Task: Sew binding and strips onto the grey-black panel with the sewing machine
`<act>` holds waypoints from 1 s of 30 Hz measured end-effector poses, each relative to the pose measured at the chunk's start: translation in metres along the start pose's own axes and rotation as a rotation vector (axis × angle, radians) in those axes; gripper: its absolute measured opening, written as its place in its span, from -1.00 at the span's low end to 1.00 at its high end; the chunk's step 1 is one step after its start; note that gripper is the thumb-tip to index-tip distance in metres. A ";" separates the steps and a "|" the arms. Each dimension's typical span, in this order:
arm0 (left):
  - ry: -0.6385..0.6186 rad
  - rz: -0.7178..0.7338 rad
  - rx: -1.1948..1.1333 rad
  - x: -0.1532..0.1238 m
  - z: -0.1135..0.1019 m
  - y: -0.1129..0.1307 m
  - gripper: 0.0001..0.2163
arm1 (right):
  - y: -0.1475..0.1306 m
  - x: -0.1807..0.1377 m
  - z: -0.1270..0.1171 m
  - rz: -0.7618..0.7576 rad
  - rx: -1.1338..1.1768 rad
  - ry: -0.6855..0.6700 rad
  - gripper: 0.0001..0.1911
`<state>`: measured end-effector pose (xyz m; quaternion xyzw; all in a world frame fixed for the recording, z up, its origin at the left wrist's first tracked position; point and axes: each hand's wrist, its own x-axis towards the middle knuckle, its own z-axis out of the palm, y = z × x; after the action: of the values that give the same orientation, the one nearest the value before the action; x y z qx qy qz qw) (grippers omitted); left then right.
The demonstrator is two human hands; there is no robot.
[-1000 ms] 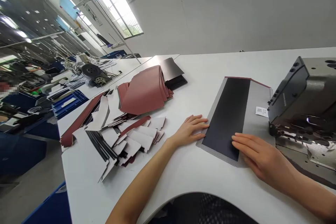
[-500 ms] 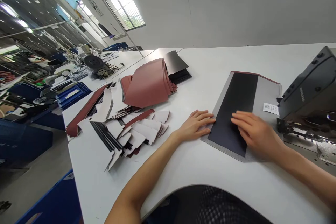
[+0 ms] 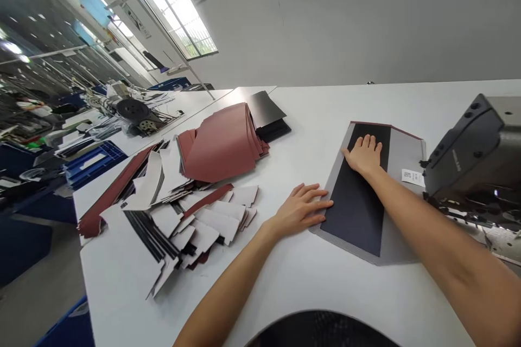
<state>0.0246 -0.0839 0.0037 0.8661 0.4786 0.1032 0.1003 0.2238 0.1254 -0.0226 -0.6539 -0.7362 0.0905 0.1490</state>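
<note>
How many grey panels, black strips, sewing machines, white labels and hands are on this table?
Grey panel: 1
Black strip: 1
Sewing machine: 1
White label: 1
Hands: 2, the left hand and the right hand
Total: 6

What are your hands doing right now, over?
Left hand flat, fingertips at edge of grey panel. Right hand flat on black strip. Sewing machine close on the right.
</note>
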 end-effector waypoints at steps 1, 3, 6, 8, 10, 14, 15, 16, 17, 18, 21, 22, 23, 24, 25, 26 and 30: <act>0.006 0.002 -0.004 0.000 0.000 0.000 -0.63 | 0.000 -0.001 -0.001 -0.011 0.008 0.004 -0.18; 0.017 0.004 -0.010 0.000 0.000 0.001 -0.63 | -0.002 -0.006 -0.008 -0.055 0.036 0.028 -0.22; 0.015 0.004 -0.019 0.001 0.002 0.000 -0.63 | -0.006 -0.032 -0.024 -0.232 0.105 0.069 -0.37; 0.010 -0.007 -0.027 0.002 0.002 -0.001 -0.62 | 0.001 -0.066 -0.035 -0.442 0.158 0.039 -0.51; 0.005 -0.017 -0.032 0.002 0.000 -0.001 -0.62 | 0.020 -0.111 -0.047 -0.612 0.201 -0.016 -0.61; 0.039 0.053 -0.018 0.005 -0.007 0.015 -0.67 | 0.090 -0.195 -0.071 -0.834 0.264 -0.021 -0.68; 0.037 0.106 -0.020 0.007 -0.008 0.023 -0.69 | 0.110 -0.209 -0.077 -0.835 0.249 0.013 -0.68; 0.023 0.169 -0.028 0.009 -0.007 0.033 -0.68 | 0.130 -0.220 -0.083 -0.836 0.216 0.049 -0.68; -0.002 0.230 -0.042 0.013 -0.005 0.044 -0.65 | 0.148 -0.227 -0.088 -0.837 0.179 0.110 -0.68; -0.026 0.274 -0.060 0.016 -0.002 0.055 -0.63 | 0.164 -0.232 -0.093 -0.814 0.137 0.157 -0.67; -0.019 0.280 -0.161 0.029 0.012 0.085 -0.71 | 0.196 -0.237 -0.103 -0.768 0.059 0.223 -0.66; 0.001 0.258 -0.210 0.033 0.017 0.093 -0.78 | 0.202 -0.237 -0.105 -0.763 0.039 0.214 -0.66; 0.020 0.235 -0.260 0.037 0.021 0.099 -0.84 | 0.205 -0.237 -0.105 -0.767 0.017 0.196 -0.66; 0.032 0.211 -0.300 0.041 0.024 0.103 -0.81 | 0.206 -0.236 -0.106 -0.782 -0.005 0.177 -0.66; 0.033 0.184 -0.322 0.045 0.025 0.107 -0.71 | 0.205 -0.234 -0.105 -0.805 -0.025 0.158 -0.66; 0.026 0.152 -0.323 0.049 0.027 0.110 -0.62 | 0.203 -0.232 -0.105 -0.834 -0.042 0.141 -0.66; -0.026 0.040 -0.241 0.059 0.027 0.117 -0.58 | 0.187 -0.218 -0.104 -0.941 -0.066 0.130 -0.69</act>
<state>0.1576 -0.0972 0.0144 0.8584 0.4443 0.1505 0.2077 0.4555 -0.0724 -0.0084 -0.2582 -0.9441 -0.0511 0.1987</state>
